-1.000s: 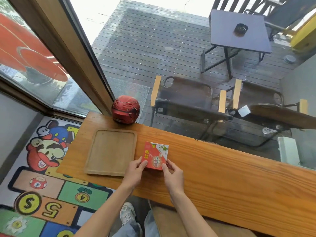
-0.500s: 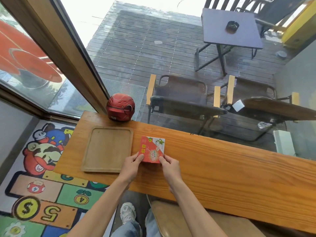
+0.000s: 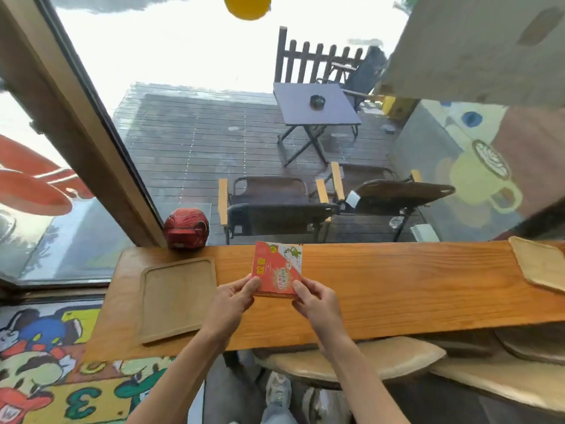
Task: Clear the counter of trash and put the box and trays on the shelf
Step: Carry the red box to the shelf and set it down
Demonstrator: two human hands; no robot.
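A flat red and white box [image 3: 276, 267] is lifted a little above the wooden counter [image 3: 382, 289], near its middle. My left hand [image 3: 234, 301] pinches its near left corner and my right hand [image 3: 312, 298] pinches its near right corner. To the left, a wooden tray [image 3: 177, 298] lies flat on the counter. A second wooden tray [image 3: 541, 264] lies at the counter's far right end, partly out of frame.
A red helmet [image 3: 186, 228] sits at the counter's back left by the window frame. Glass runs along the counter's far edge, with patio chairs outside. Padded stools [image 3: 351, 361] stand under the counter. A painted floor mat [image 3: 46, 362] lies left.
The view has tilted up and pulled back, so the second tray at the right now shows. Both hands keep their hold on the box, which is raised slightly off the counter.
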